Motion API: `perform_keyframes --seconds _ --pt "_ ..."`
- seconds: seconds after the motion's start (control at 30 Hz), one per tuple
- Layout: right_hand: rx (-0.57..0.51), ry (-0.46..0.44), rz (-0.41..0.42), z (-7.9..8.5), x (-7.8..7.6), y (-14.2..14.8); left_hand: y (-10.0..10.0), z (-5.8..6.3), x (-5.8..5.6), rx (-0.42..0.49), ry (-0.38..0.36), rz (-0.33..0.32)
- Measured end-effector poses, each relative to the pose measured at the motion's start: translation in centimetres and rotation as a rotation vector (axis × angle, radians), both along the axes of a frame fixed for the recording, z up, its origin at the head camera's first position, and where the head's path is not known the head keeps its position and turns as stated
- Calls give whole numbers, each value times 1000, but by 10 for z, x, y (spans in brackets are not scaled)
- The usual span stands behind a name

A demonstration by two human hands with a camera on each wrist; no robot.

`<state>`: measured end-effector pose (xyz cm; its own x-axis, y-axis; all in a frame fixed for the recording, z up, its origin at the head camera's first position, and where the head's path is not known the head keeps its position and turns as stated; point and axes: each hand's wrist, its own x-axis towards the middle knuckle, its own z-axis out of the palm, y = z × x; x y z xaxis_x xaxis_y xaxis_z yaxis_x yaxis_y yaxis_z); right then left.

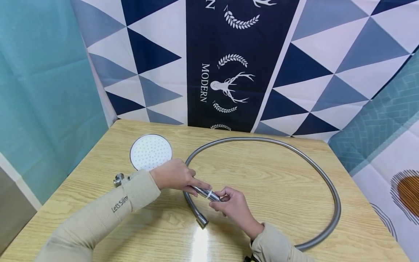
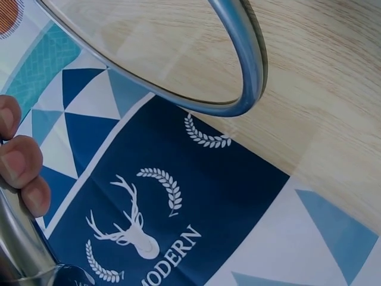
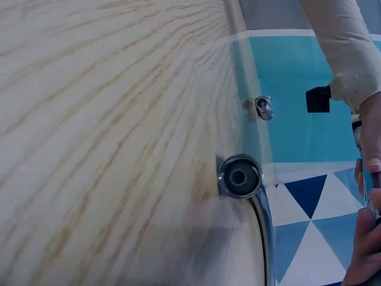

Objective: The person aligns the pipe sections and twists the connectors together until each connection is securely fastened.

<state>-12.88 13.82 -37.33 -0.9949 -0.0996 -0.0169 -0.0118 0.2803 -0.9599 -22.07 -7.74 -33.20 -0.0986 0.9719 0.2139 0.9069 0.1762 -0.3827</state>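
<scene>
From here, I'd judge that the step in hand is working at the end of a metal tube (image 1: 200,190), perhaps seating or turning a small part there. The tube is over the middle of the table (image 1: 268,174), slanting down to the right between the two hands, a pale band (image 1: 209,194) round it. The left hand (image 1: 176,175) grips it from above, forefinger stretched along the top and thumb underneath; the right hand (image 1: 235,206) pinches the opposite end between thumb and fingertips. Whether the tube joins the white-faced shower head (image 1: 151,151) on the left, I can't tell; the left hand hides that stretch.

The next move probably calls for keeping the left grip firm while the right fingers twist or press. The hose (image 1: 242,139) loops wide across the right, its loose end (image 1: 202,220) just on the near side of the tube, apart from it. A small chrome fitting (image 1: 119,179) rests at left. Left forearm reaches in long and slanting; the right comes up from the near edge, wrist bent leftward.
</scene>
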Motion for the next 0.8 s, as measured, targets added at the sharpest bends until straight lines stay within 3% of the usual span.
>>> perform_keyframes --seconds 0.5,0.8 --pt "1 27 31 0 -1 1 -2 2 1 -19 -20 31" --pt "66 29 78 4 1 3 -2 0 1 3 -2 7"
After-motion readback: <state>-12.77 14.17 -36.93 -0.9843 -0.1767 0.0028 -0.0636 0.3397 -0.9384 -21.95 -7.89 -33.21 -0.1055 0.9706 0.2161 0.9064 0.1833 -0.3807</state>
